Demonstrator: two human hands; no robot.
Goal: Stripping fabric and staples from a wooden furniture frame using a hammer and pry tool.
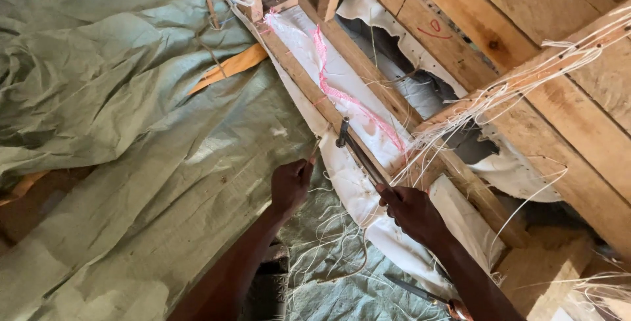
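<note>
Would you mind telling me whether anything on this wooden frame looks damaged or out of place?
Yes: the white fabric along the wooden frame is torn open with ragged edges, and loose frayed threads trail across the rails.

Both forearms are bare, sleeveless down to the left hand [290, 183] and right hand [411, 210].

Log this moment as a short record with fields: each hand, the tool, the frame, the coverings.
left hand: pinches a small nail-like piece, too small to tell, against the edge of the wooden rail
right hand: grips the handle of a hammer, its dark head resting on the rail
frame: bare wooden furniture frame, slats running diagonally
white fabric: stretched along the rail, torn edges, pink strip across it
loose threads: pale fibres hanging from the frame
green woven sheet: crumpled, lying left of the frame
</note>
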